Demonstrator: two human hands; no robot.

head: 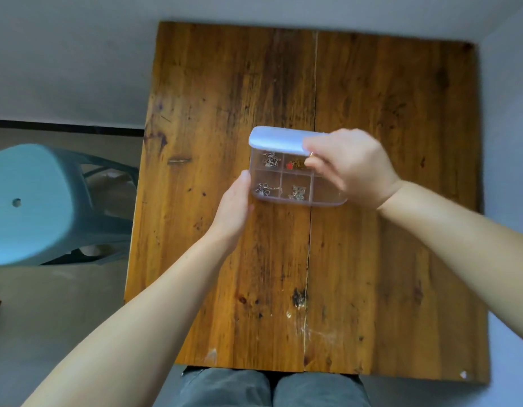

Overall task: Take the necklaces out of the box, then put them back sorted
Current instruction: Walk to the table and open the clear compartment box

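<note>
**Clerk:** Item one, the box (298,183): clear plastic, divided into compartments, sitting mid-table on your wooden table (225,83). Its lid (279,141) is raised at the far edge, tilted up and open.

**Checker:** Contents?

**Clerk:** Four necklaces visible. Far-left compartment: a silver necklace (270,160), bunched. Far-middle compartment: a gold necklace with a red pendant (295,164). Near-left compartment: a silver flower necklace (264,190), its chain trailing toward the divider. Near-middle compartment: a silver butterfly necklace (297,192). The right-hand compartments are mostly hidden by your hand; contents there cannot be told.

**Checker:** And your hands?

**Clerk:** Your left hand (235,207) lies against the box's left wall, fingers fairly straight, thumb up along the near-left corner, steadying it. Your right hand (351,165) reaches over the box's right side; thumb and forefinger are pinched together at the gold necklace's chain, just below the lid's right end. Whether the other fingers also touch the lid cannot be told.

**Checker:** Anything else nearby?

**Clerk:** A pale blue plastic stool (28,201) on the floor left of the table, blurred. Your knees in grey trousers (269,389) show at the table's near edge.
</note>
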